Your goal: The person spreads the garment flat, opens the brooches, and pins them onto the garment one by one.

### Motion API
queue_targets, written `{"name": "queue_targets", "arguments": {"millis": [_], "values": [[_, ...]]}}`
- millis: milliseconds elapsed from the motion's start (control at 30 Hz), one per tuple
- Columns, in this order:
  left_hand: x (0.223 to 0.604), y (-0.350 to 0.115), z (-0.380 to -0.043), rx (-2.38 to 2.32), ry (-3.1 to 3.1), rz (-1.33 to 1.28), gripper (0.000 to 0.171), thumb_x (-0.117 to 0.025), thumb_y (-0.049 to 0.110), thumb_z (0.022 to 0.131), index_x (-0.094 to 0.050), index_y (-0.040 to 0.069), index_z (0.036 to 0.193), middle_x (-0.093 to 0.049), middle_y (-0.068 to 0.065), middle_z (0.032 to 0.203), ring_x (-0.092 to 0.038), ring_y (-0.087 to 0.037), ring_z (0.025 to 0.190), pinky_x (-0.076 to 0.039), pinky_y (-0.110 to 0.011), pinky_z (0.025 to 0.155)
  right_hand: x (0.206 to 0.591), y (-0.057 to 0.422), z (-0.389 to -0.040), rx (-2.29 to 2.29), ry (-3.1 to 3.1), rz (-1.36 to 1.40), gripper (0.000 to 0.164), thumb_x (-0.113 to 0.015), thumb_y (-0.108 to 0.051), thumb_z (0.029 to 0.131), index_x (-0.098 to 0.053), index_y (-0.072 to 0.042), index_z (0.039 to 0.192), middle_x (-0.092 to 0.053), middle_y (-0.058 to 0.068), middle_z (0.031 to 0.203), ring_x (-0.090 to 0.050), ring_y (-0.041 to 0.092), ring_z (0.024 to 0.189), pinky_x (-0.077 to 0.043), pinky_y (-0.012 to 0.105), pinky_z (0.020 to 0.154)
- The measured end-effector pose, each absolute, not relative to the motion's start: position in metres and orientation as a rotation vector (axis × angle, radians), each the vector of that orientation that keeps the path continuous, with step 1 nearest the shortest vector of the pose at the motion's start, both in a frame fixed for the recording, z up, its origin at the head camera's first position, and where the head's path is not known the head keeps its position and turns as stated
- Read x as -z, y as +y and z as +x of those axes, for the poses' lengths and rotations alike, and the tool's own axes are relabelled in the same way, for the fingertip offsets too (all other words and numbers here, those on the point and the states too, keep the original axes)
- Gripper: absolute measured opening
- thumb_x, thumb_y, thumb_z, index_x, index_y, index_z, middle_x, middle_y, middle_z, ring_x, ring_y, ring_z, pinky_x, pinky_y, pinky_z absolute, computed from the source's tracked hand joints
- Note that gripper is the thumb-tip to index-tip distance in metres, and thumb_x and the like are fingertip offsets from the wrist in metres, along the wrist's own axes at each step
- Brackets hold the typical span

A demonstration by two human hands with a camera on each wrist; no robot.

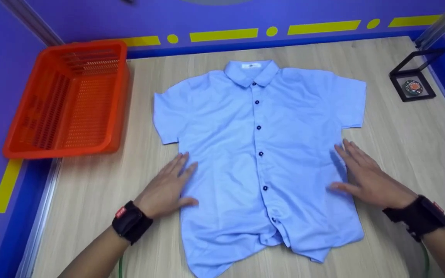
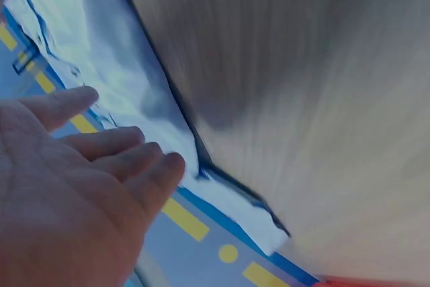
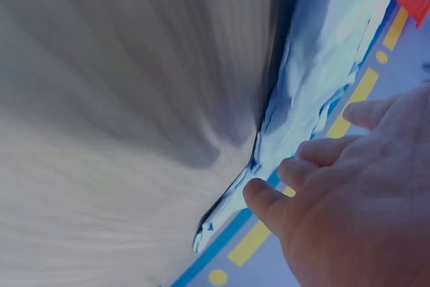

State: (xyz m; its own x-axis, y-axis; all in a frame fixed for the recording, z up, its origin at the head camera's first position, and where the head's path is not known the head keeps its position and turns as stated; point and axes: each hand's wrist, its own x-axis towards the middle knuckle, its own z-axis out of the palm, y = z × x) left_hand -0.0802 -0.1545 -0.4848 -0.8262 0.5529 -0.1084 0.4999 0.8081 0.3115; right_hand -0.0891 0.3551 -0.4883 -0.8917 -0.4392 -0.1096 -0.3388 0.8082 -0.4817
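Observation:
A light blue short-sleeved shirt (image 1: 222, 154) lies front up on the wooden table, its dark buttons fastened down the middle and its collar at the far side. The bottom hem is uneven and bunched near the centre. Beside the shirt's left edge is my left hand (image 1: 166, 189), fingers extended and thumb apart, holding nothing. My right hand (image 1: 369, 177) is at the opposite side edge, below the sleeve, likewise with fingers spread. In the wrist views, the left palm (image 2: 67, 199) and right palm (image 3: 363, 199) show bare, slightly bent fingers near the cloth.
An orange perforated basket (image 1: 124, 116) stands at the table's left. At the far right is a small black display frame (image 1: 404, 92) with a round token in it. Blue panels with yellow marks (image 1: 224, 35) border the wooden table (image 1: 411, 154).

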Motion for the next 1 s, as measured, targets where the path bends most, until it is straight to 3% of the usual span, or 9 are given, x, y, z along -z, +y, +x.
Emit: {"name": "queue_targets", "arguments": {"millis": [167,467,1000], "values": [[0.483,-0.159,-0.120,-0.396,2.895,0.648,0.082,-0.063,0.049,0.082,-0.034,0.000,0.142,-0.023,-0.028,0.146,-0.018,-0.040,0.136,-0.016,-0.046,0.110,0.484,0.357,-0.130,0.647,2.777,-0.474,0.088,-0.059,-0.045,0.087,-0.008,-0.009,0.149,0.002,0.023,0.152,0.002,0.039,0.139,-0.005,0.058,0.107],[0.487,-0.155,-0.186,-0.379,2.829,0.383,0.079,-0.052,0.048,0.090,-0.023,0.000,0.145,-0.011,-0.030,0.148,-0.007,-0.042,0.138,-0.009,-0.047,0.111,0.497,0.353,-0.193,0.558,2.822,-0.436,0.084,-0.052,-0.046,0.091,-0.014,0.004,0.146,0.000,0.036,0.146,0.001,0.052,0.133,-0.002,0.059,0.106],[0.499,-0.166,-0.243,-0.285,2.786,0.221,0.083,-0.051,0.056,0.087,-0.019,0.009,0.148,-0.004,-0.029,0.150,-0.002,-0.045,0.137,-0.011,-0.051,0.110,0.505,0.357,-0.233,0.452,2.749,-0.310,0.084,-0.043,-0.057,0.090,-0.009,-0.007,0.149,0.006,0.032,0.148,0.009,0.052,0.133,0.001,0.068,0.099]]}}
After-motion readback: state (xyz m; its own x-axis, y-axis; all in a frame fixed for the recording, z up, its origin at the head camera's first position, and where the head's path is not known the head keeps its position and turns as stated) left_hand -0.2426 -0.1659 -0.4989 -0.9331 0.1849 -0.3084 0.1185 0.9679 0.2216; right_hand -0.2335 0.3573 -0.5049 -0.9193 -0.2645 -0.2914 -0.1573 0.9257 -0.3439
